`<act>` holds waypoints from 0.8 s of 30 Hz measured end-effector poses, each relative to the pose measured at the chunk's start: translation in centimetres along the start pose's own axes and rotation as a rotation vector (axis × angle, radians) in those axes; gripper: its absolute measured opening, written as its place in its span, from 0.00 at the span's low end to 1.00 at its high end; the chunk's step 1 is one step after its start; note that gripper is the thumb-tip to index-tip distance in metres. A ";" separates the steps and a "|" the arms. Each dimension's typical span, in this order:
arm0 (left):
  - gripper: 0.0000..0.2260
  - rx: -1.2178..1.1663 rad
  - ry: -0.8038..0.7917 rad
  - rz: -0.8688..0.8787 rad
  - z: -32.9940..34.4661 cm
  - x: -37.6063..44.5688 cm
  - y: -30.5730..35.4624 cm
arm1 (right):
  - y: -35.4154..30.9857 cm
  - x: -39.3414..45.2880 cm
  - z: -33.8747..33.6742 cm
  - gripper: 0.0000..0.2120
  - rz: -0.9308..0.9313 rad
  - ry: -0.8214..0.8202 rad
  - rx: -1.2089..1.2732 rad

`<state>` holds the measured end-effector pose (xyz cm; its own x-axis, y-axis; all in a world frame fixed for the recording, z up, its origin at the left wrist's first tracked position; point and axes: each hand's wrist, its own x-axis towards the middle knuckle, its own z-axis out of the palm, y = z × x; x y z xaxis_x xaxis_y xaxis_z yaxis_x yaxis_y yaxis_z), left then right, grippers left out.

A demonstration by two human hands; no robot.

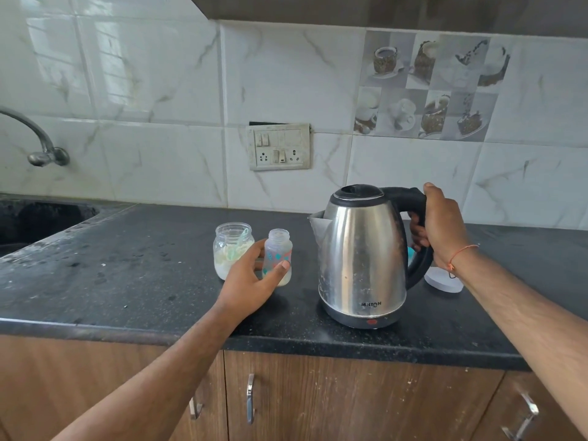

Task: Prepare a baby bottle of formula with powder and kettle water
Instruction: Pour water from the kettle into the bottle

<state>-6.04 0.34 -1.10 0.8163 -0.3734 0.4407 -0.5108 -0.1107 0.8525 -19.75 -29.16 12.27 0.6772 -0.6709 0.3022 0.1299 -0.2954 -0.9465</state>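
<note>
The black granite countertop (152,268) runs across in front of you, with wooden cabinet doors (350,396) below its near edge and a marbled white tile wall (152,90) behind it. At the far left a dark sink (41,218) is sunk into the counter, and a curved metal tap (38,138) juts from the wall above it. A grubby switch and socket plate (279,146) sits on the wall near the middle.

The stainless steel electric kettle (362,253) stands upright on the counter right of centre, its lid down and its spout turned left. Your right hand (442,227) is wrapped round the kettle's black handle (410,202), thumb lying along the top and fingers curled through the loop. A red thread circles that wrist.

Left of the kettle stands an open glass jar (234,249), holding pale powder with a scoop leaning inside it. Just right of the jar, and close to the kettle's spout, the small clear baby bottle (277,256) stands upright with no cap on and a pale layer at its bottom. Your left hand (251,278) holds the bottle low on its body, thumb across the near side and fingers round the far side.

Behind the kettle's handle, on the right, a white lid (444,281) lies flat, and a small blue piece (411,251) peeks out beside the handle; you cannot tell what it is.
</note>
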 end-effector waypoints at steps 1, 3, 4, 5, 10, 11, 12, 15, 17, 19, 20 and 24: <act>0.18 -0.005 0.001 0.003 0.0 0.0 0.0 | -0.3 0.0 0.2 0.28 -0.004 0.000 -0.012; 0.20 -0.025 0.003 0.006 -0.1 -0.1 0.0 | -1.0 0.0 0.6 0.27 -0.014 -0.005 -0.032; 0.22 -0.036 0.005 0.006 -0.2 -0.2 0.0 | -1.3 0.0 0.8 0.27 -0.019 -0.010 -0.042; 0.24 -0.047 0.006 0.006 -0.3 -0.3 0.1 | -1.6 0.1 1.0 0.26 -0.024 -0.016 -0.052; 0.20 -0.090 0.012 -0.026 -0.3 -0.3 0.1 | -2.5 0.4 1.8 0.26 -0.024 -0.043 -0.100; 0.20 -0.091 0.003 -0.035 -0.3 -0.4 0.1 | -2.6 0.5 1.9 0.26 -0.023 -0.045 -0.105; 0.21 -0.082 -0.008 -0.039 -0.4 -0.3 0.1 | -2.7 0.6 1.9 0.27 -0.023 -0.045 -0.109; 0.26 -0.032 -0.046 -0.029 -0.4 -0.3 0.2 | -3.0 1.1 1.8 0.27 -0.037 -0.045 -0.123; 0.25 -0.023 -0.046 -0.023 -0.4 -0.3 0.2 | -3.3 1.4 1.8 0.27 -0.049 -0.048 -0.142; 0.23 -0.023 -0.046 -0.022 -0.4 -0.2 0.1 | -3.6 1.6 1.5 0.27 -0.064 -0.051 -0.160; 0.24 -0.024 -0.050 -0.021 -0.4 -0.2 0.1 | -3.8 1.7 1.4 0.27 -0.073 -0.053 -0.170; 0.33 -0.015 -0.070 -0.024 -0.6 -0.3 0.3 | -4.1 1.6 1.3 0.27 -0.090 -0.065 -0.193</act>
<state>-6.28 0.98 -0.84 0.8068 -0.4349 0.4000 -0.4872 -0.1065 0.8668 -18.25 -28.17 16.45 0.7150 -0.5925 0.3710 0.0550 -0.4814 -0.8748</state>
